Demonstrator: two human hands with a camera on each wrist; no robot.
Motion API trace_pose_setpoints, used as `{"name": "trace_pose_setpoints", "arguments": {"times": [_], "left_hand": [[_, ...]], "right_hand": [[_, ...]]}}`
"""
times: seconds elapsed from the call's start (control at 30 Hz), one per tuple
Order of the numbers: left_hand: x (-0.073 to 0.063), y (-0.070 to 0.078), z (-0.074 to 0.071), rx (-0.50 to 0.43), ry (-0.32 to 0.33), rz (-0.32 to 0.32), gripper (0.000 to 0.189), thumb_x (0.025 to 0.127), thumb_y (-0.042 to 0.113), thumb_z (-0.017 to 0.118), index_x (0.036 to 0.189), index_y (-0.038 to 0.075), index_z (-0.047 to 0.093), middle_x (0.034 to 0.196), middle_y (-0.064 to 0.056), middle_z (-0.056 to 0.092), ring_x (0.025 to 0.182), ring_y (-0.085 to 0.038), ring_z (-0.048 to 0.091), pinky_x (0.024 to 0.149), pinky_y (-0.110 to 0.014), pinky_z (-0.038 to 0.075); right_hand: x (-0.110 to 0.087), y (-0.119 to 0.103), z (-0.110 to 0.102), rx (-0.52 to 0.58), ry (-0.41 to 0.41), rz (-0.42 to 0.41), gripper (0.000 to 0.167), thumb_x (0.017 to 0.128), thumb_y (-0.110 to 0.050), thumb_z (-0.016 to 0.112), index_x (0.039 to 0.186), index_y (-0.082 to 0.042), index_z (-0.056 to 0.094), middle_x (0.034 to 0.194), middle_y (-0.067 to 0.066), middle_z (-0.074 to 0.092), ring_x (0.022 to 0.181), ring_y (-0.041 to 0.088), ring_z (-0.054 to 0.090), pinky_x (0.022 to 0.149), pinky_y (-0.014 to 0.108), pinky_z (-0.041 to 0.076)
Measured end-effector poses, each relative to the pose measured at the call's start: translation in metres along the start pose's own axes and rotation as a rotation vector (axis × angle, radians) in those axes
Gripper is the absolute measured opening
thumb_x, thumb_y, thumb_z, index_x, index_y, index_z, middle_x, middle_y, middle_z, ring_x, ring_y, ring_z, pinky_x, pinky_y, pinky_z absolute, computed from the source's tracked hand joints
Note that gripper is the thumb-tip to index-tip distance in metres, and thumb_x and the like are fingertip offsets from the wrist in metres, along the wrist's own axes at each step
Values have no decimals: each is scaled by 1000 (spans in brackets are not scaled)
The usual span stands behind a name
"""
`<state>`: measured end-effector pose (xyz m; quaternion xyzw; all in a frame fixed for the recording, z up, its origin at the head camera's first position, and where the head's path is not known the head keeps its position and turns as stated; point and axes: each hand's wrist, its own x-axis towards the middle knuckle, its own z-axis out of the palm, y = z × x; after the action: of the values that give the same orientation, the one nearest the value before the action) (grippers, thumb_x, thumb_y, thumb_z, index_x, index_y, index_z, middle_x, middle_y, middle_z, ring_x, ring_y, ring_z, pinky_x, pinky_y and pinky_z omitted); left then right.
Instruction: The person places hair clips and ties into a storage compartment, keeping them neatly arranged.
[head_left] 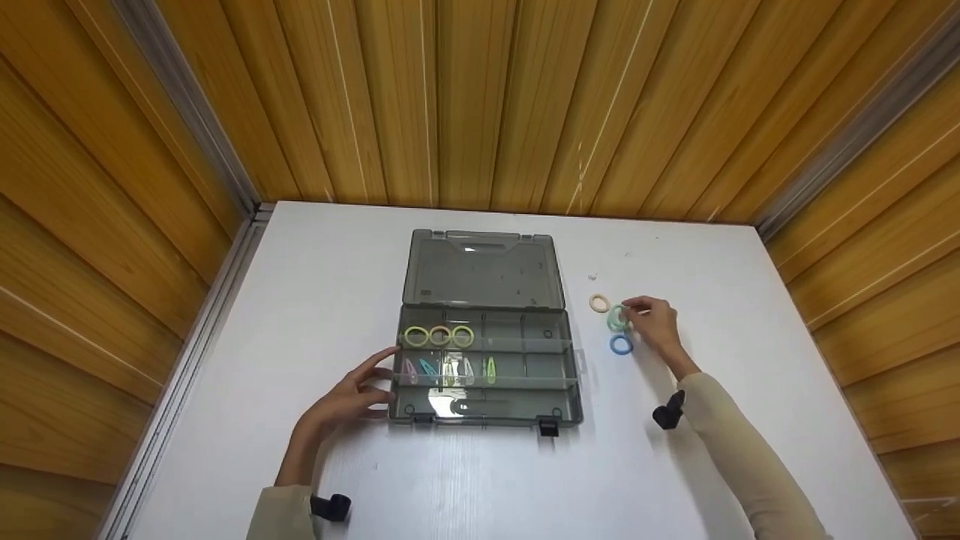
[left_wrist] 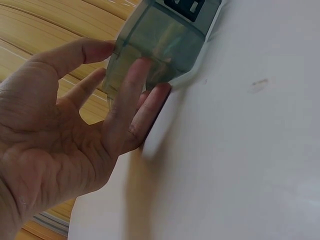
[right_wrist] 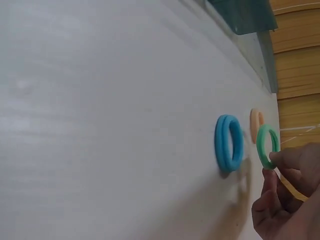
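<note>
A hair tie, pale green, is pinched between the thumb and fingers of my right hand, right of the box. In the right wrist view the green hair tie is raised on edge at the fingertips. Near it lie a blue hair tie and a peach hair tie. My left hand is at the left side of the grey see-through box, its spread fingers against the wall.
Yellow and brownish hair ties line the box's back row. Several snap hair clips lie in the middle row. The lid is folded back on the white table. Wood-patterned walls enclose the table's back and sides.
</note>
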<state>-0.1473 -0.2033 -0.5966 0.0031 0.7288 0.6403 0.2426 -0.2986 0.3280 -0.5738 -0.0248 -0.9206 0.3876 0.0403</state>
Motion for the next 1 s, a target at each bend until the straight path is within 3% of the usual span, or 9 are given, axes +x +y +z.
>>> {"name": "trace_pose_setpoints", "arguments": {"times": [0.17,0.33,0.5,0.63,0.73,0.9,1.0], "left_hand": [[0,0,2,-13,-3,5,83,90,7,68,161,31,31,147,-27,43,116,-31,64,97,-51,60],[-1,0,2,-9,7,-2,84,89,6,68,161,31,32,148,-27,42,117,-33,64,96,-52,60],[-2,-1,2,1,23,-10,84,88,8,68,160,33,32,148,-27,43,117,-32,64,97,-53,59],[-3,-3,1,1,15,-4,84,89,8,69,160,32,32,147,-27,43,115,-31,65,97,-52,60],[-5,-4,0,3,8,1,84,89,8,68,160,32,32,146,-27,44,114,-30,66,96,-52,60],[-6,-2,-2,0,8,1,83,90,7,68,160,33,32,146,-26,44,113,-29,66,97,-52,60],[-7,-2,-4,2,6,2,83,91,7,67,161,33,31,147,-26,43,114,-29,65,97,-53,59]], "right_hand": [[3,-27,-5,104,-26,-44,25,98,-10,66,113,8,72,109,29,73,72,-4,63,60,8,49],[-1,-56,3,163,-63,-111,25,98,-14,68,114,5,73,106,27,73,69,0,68,56,11,51],[-11,-86,19,215,-100,-205,22,97,-8,69,111,8,73,103,30,73,72,20,73,56,9,49],[-33,-120,27,244,-162,-261,19,96,-1,68,110,11,72,103,31,72,80,42,70,58,11,48],[-50,-137,34,257,-225,-290,19,95,0,68,110,11,72,105,29,72,85,43,69,63,12,51],[-52,-134,59,275,-266,-309,19,94,-2,70,109,10,72,103,28,72,82,30,68,66,13,51],[-48,-126,76,294,-281,-309,20,93,-3,72,109,9,72,100,28,73,79,30,69,64,16,53]]}}
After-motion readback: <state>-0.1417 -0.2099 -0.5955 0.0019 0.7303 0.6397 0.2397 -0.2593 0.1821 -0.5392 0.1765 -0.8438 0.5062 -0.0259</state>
